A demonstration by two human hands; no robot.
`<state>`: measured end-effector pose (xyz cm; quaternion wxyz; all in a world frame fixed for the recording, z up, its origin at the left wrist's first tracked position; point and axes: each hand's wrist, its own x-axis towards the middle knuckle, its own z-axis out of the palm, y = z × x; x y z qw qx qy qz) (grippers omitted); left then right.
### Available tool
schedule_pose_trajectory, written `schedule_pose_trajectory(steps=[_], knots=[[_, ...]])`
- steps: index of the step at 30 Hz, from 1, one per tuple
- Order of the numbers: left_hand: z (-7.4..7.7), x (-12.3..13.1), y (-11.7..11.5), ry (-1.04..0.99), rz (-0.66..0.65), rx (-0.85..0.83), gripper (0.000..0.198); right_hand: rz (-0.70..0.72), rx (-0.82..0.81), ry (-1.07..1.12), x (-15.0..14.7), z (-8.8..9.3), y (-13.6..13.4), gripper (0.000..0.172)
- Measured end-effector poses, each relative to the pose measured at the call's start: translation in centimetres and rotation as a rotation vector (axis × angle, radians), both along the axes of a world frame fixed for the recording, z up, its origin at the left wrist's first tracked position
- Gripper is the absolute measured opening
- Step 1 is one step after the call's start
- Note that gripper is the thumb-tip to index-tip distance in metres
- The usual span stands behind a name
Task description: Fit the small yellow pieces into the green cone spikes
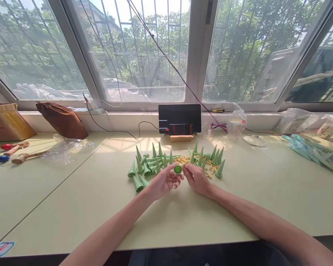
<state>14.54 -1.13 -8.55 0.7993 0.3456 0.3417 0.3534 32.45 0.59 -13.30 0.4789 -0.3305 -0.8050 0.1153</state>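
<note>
My left hand (pixel 165 181) is closed around a green plastic plant watering spike (pixel 177 169), its round open end turned toward me. Right beside that end, the fingers of my right hand (pixel 197 178) pinch a small yellow valve piece (pixel 183 166), mostly hidden by the fingertips. Beyond both hands lie loose yellow pieces (pixel 211 169) in a heap. Green cones (pixel 220 169) stand upright around them, several on each side. More green tubes (pixel 138 183) lie on their sides to the left of my left hand.
A black tablet (pixel 180 111) leans at the window, with a phone (pixel 181 129) on a small stand before it. Cables run across the table. At left are a brown pouch (pixel 61 120), wooden toys (pixel 24 157) and clear plastic wrap (pixel 63 149); at right, green packaging (pixel 319 151).
</note>
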Motion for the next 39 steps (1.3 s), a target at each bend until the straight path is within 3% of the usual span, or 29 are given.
schedule_pose_trajectory(steps=[7,17,39], knots=[[0.04,0.18,-0.08,-0.046,0.034,-0.107,0.039,-0.013,-0.005,0.039,-0.11,0.00,-0.12,0.024],[-0.12,0.02,-0.20,-0.103,-0.097,-0.017,0.044,0.094,-0.092,0.091,-0.11,0.15,-0.33,0.028],[0.09,0.14,-0.41,-0.054,-0.034,-0.077,0.038,0.021,0.040,-0.014,0.24,-0.48,-0.08,0.025]])
